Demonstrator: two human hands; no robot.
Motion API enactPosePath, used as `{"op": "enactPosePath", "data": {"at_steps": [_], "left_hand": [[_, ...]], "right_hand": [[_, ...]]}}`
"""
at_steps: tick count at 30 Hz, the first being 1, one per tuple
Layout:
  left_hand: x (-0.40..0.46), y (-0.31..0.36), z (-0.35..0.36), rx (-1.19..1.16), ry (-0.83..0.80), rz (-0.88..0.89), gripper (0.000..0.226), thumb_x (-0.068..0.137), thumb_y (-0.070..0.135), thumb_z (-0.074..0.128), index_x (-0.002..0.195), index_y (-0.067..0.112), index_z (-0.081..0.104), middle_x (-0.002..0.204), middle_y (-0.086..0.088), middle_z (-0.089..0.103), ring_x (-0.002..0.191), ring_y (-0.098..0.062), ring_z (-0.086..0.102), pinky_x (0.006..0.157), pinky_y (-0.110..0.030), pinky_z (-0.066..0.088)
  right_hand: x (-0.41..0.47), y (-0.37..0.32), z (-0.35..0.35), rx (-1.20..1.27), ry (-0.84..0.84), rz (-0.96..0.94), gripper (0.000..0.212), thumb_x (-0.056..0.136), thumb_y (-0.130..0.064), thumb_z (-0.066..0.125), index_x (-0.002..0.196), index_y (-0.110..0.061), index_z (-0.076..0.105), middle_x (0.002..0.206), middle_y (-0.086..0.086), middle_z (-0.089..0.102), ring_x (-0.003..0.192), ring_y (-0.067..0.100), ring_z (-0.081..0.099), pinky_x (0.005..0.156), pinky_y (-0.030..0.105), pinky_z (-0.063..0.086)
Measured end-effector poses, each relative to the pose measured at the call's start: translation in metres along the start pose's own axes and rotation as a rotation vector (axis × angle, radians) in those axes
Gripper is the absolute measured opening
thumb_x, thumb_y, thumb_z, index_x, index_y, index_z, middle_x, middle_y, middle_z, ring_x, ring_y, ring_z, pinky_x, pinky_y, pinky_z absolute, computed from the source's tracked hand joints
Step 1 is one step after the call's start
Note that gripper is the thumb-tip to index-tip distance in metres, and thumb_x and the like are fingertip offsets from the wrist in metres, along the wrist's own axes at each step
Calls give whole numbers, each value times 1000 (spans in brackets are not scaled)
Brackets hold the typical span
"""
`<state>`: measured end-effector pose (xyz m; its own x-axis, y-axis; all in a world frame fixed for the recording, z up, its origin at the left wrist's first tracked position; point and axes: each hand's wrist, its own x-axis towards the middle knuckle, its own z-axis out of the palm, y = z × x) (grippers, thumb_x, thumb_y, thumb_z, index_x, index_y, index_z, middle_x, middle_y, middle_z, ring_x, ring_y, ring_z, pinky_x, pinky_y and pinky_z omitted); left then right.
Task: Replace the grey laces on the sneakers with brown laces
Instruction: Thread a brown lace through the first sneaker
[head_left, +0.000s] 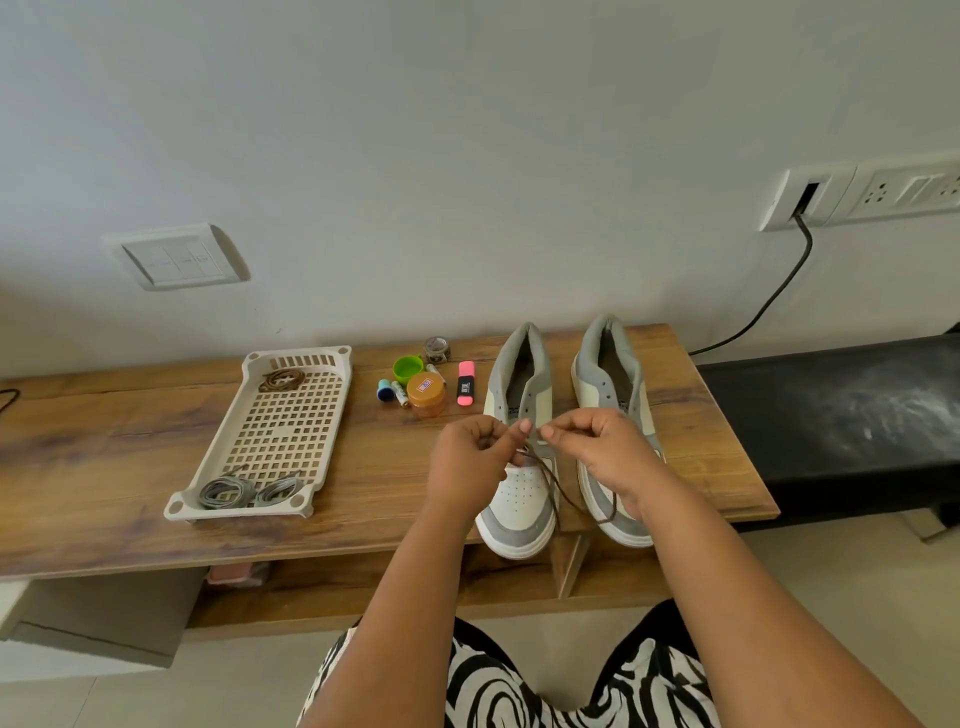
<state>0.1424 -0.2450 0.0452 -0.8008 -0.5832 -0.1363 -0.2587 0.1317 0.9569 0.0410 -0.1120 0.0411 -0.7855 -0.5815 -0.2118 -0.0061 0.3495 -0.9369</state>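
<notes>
Landmark: left sneaker (519, 493), toe toward the camera, hanging slightly over the front edge of the wooden bench (130, 441).

- Nearest: patterned black-and-white clothing (498, 680) at the bottom, both forearms reaching up from it to the left sneaker.
- Brown lace (558, 486) trails from the left sneaker's lower eyelets down its right side; one end loops toward the toe of the right sneaker (618, 431).
- Left hand (467, 462) over the left sneaker's mid-section, fingers curled, pinching the brown lace at the eyelets.
- Right hand (597, 452) just right of it, over the gap between the shoes, thumb and forefinger pinching what looks like the lace tip; exact contact too small to confirm. Fingertips of the two hands nearly meet.
- Right sneaker stands just right of the left sneaker, parallel, no lace visible in it.
- Left of the left sneaker: cream perforated tray (291, 431). Two bundles of grey laces (249, 491) in its near end, a coiled brown lace (282, 380) in its far end.
- Between tray and left sneaker, further back: orange jar (426, 395), green cap (408, 368), pink highlighter (466, 383), small batteries (400, 393), tape roll (436, 348).
- Behind: wall, switch plate (176, 257) far left, socket panel (857, 192) with black cable far right.
</notes>
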Motion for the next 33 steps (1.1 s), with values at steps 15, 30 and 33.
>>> {"op": "enactPosePath", "data": {"at_steps": [15,30,33], "left_hand": [[33,-26,19,941,153,306,24,101,31,45,116,22,61,123,-5,38,107,-21,35,84,-32,39],[32,-28,18,840,2,163,30,101,31,43,127,27,57,123,-6,35,111,-23,33,87,-33,38],[29,-28,21,943,-18,174,29,102,31,36,127,26,50,126,-8,33,114,-26,33,89,-38,36]], "right_hand": [[21,27,24,-635,273,-232,11,90,-30,67,95,-22,73,84,-7,71,74,12,64,66,29,53],[25,39,35,-480,336,-311,6,86,-24,73,90,-19,74,87,-10,63,90,15,55,72,30,46],[24,37,30,-386,298,-313,11,84,-21,76,94,-19,78,87,-5,73,82,8,64,71,24,53]]}}
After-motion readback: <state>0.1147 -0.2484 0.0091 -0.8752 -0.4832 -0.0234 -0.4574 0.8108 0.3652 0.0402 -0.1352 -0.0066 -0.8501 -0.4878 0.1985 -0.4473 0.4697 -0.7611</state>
